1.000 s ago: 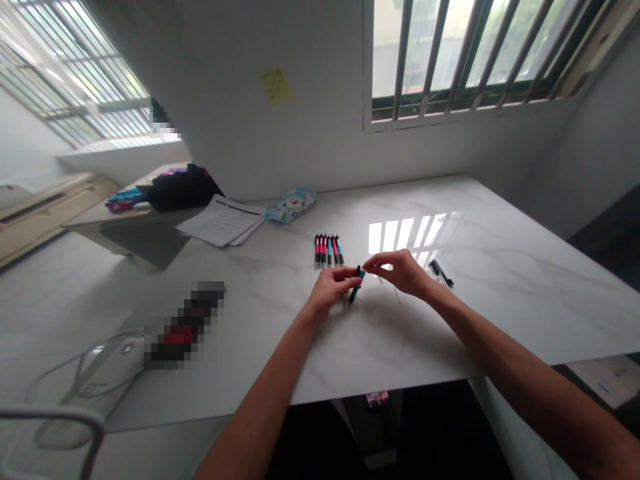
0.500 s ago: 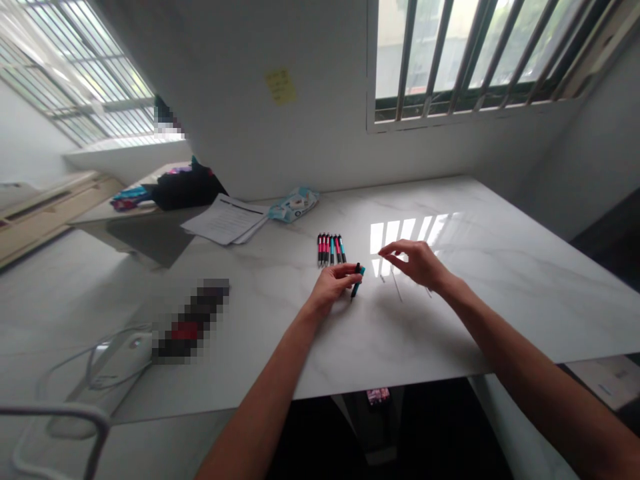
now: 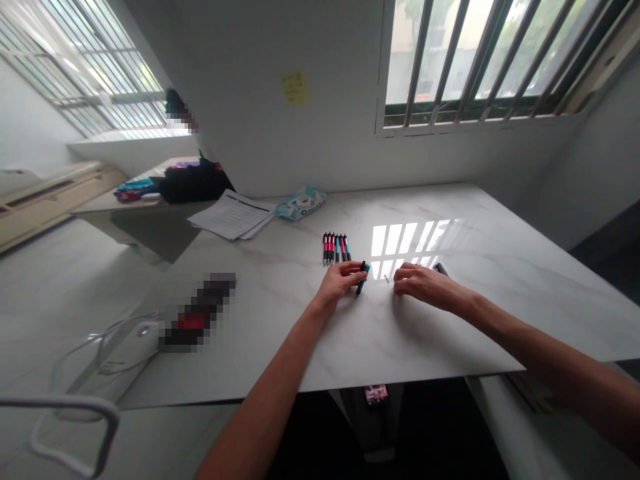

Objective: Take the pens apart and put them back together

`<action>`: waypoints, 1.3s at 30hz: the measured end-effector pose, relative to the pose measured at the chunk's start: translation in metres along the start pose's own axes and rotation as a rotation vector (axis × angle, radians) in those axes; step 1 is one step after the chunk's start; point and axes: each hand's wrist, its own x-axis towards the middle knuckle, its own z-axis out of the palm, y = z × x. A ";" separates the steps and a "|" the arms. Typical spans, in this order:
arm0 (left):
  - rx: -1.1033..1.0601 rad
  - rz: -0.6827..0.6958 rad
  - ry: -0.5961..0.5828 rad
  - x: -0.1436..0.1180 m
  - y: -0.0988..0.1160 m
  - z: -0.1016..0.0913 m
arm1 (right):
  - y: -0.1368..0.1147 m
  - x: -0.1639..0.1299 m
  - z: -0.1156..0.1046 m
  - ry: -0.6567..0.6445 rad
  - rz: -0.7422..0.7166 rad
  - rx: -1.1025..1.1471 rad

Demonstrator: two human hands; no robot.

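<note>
My left hand point(image 3: 341, 280) is closed around a teal and black pen point(image 3: 361, 281), held upright just above the white table; parts of it are hidden by the fingers. To its right, my right hand point(image 3: 417, 283) is lowered to the tabletop, fingertips pinched on a thin pen refill point(image 3: 397, 297), of which only a short bit shows. Between the hands lies a tiny thin piece point(image 3: 387, 279), perhaps a spring. A dark pen part point(image 3: 441, 269) shows behind my right hand. Beyond my left hand, several red and teal pens point(image 3: 337, 247) lie side by side in a row.
Papers point(image 3: 233, 215) and a blue-white wipes packet point(image 3: 301, 204) lie near the wall. Left on the white table point(image 3: 510, 287) are a blurred-out object point(image 3: 200, 317) and a white device with cables point(image 3: 117, 357). A phone point(image 3: 376, 395) shows below the table edge.
My right hand has come down onto the table, over the refill that lay in sight before. My left hand still holds the pen. The whole view has shifted slightly.
</note>
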 end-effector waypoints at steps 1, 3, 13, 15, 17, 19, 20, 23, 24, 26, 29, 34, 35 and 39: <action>-0.010 0.004 0.001 0.000 0.000 0.000 | -0.005 0.002 0.002 -0.028 -0.032 -0.037; -0.027 0.009 0.006 0.000 -0.001 0.000 | -0.017 0.006 0.005 -0.086 -0.101 -0.085; -0.013 -0.012 0.006 -0.002 0.001 -0.001 | -0.015 0.042 -0.023 0.494 0.239 0.351; -0.002 -0.011 0.017 -0.001 0.001 -0.001 | 0.005 0.054 -0.021 0.639 0.333 0.494; 0.005 -0.007 0.023 -0.001 0.000 -0.002 | 0.022 0.063 -0.012 0.724 0.406 0.659; 0.013 -0.009 0.022 0.000 -0.001 -0.002 | 0.032 0.067 0.002 0.753 0.471 0.754; 0.017 -0.010 0.022 0.000 -0.001 -0.002 | 0.035 0.068 0.008 0.755 0.501 0.771; 0.036 -0.009 0.025 0.000 0.000 -0.001 | 0.035 0.066 0.023 0.738 0.542 0.817; 0.044 -0.007 0.025 -0.001 0.001 0.000 | 0.034 0.065 0.026 0.725 0.545 0.851; 0.065 -0.007 0.024 -0.001 0.002 0.001 | 0.031 0.063 0.028 0.691 0.557 0.936; 0.083 -0.011 0.024 -0.002 0.003 0.001 | 0.026 0.063 0.028 0.631 0.577 1.036; 0.075 -0.003 0.013 -0.002 0.004 0.001 | 0.017 0.067 0.031 0.556 0.536 1.128; 0.078 -0.001 0.007 -0.002 0.004 0.001 | 0.015 0.068 0.033 0.543 0.532 1.142; 0.080 0.004 -0.007 -0.002 0.004 0.001 | 0.009 0.069 0.035 0.493 0.498 1.109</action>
